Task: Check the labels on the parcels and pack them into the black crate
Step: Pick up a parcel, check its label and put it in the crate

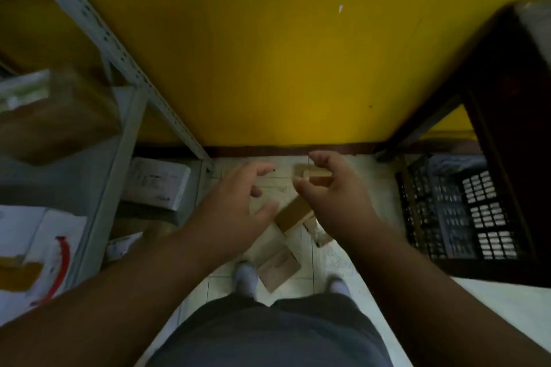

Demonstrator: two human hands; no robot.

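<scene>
The frame is blurred. My right hand [337, 199] is curled, and its thumb and fingers pinch a small brown cardboard parcel [313, 173] above the floor. My left hand [235, 202] is beside it with the fingers spread and holds nothing. Its thumb is close to a second brown parcel [293, 213] lower between the hands; I cannot tell whether they touch. The black crate [447, 211] stands on the floor to the right, under a dark table, with a pale parcel [459, 162] at its far end.
A grey metal shelf [125, 134] on the left carries a white labelled parcel [158, 182], a brown package [59, 116] and a white bag with red print [50, 250]. Cardboard pieces [278, 272] lie on the tiled floor by my feet. A yellow wall [268, 68] faces me.
</scene>
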